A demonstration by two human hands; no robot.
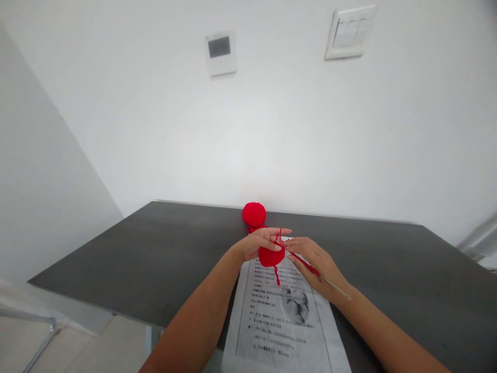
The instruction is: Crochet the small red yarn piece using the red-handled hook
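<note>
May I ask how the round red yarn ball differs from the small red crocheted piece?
The round red yarn ball rests on the dark table; the small red crocheted piece sits in the left hand. The ball lies untouched; the piece meets the right hand's red-handled hook. Both are red.

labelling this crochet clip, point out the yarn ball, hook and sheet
yarn ball (pixel 254 213), head view, middle of the ball
hook (pixel 336 288), head view, metal tail end
sheet (pixel 272 331), head view, printed middle
</note>
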